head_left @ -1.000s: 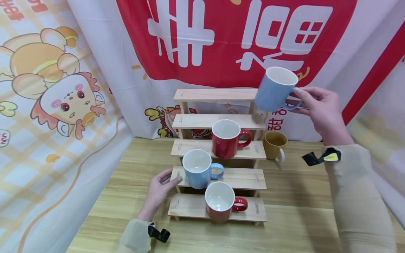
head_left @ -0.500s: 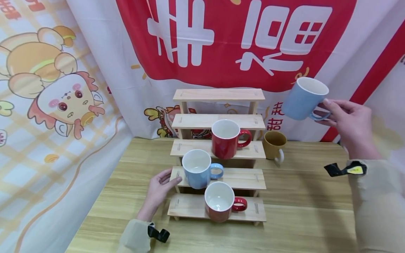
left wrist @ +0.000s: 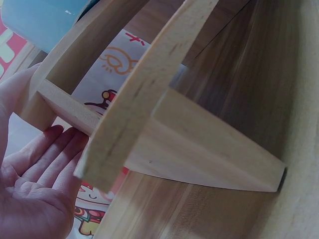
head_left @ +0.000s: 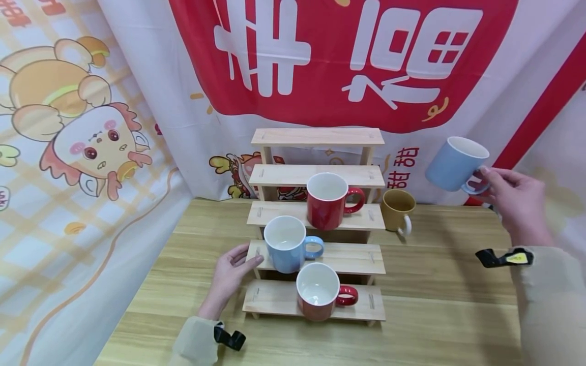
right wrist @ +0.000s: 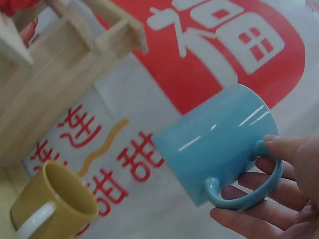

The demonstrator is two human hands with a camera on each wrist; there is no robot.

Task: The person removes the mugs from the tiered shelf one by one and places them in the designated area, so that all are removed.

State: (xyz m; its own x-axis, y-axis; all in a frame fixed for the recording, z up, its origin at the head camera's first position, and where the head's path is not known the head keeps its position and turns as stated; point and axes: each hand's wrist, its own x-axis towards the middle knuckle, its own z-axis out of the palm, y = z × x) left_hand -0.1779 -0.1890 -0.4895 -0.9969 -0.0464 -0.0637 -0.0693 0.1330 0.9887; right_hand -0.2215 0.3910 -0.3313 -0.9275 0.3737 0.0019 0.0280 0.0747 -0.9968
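Your right hand (head_left: 519,206) grasps the blue mug (head_left: 453,165) by its handle (right wrist: 234,203), thumb at the handle's upper end and the other fingers behind it. That mug is in the air at 2 o'clock from the middle of the 5-tier wooden rack (head_left: 286,175), well apart from it, its rim leaning toward 1 o'clock in the head view; your hand sits on its 4 o'clock side. Your left hand (head_left: 231,269) grasps the left end of the 4th tier (head_left: 354,257) from the top, at the rack's 8 o'clock, thumb above the board and fingers below. Just beside that thumb, toward 2 o'clock, a light blue mug (head_left: 286,251) stands upright on the same tier. A red mug (head_left: 326,208) stands on the 3rd tier (head_left: 276,213), and a lower red mug (head_left: 316,307) on the 5th tier (head_left: 274,300); the handles of these 3 mugs point to 3 o'clock. At 3 o'clock, just beside the rack, a tan mug (head_left: 396,211) stands on the wood-grain table (head_left: 435,305), its white handle toward 5 o'clock. Toward 12 o'clock, behind everything, hangs a white cloth (head_left: 508,101) with a red panel (head_left: 329,109).
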